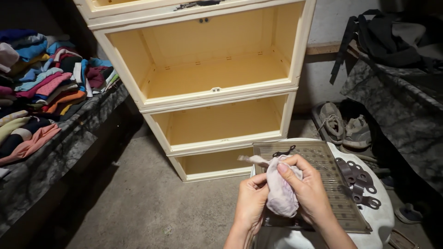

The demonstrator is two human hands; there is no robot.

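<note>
A cream shelf unit (pixel 207 83) with three open compartments is standing against the wall. Folded clothes (pixel 41 83) are lying stacked on the dark counter (pixel 55 161) at left. A pair of shoes (pixel 344 127) is sitting on the floor at right, beside a white stool (pixel 380 216) that is carrying a slatted panel (pixel 337 184) and some dark hinges (pixel 360 184). Above the panel, both hands are gripping a pale cloth (pixel 281 196): the left hand (pixel 251 200) is pinching its side with curled fingers, and the right hand (pixel 307 189) is wrapping around it.
</note>
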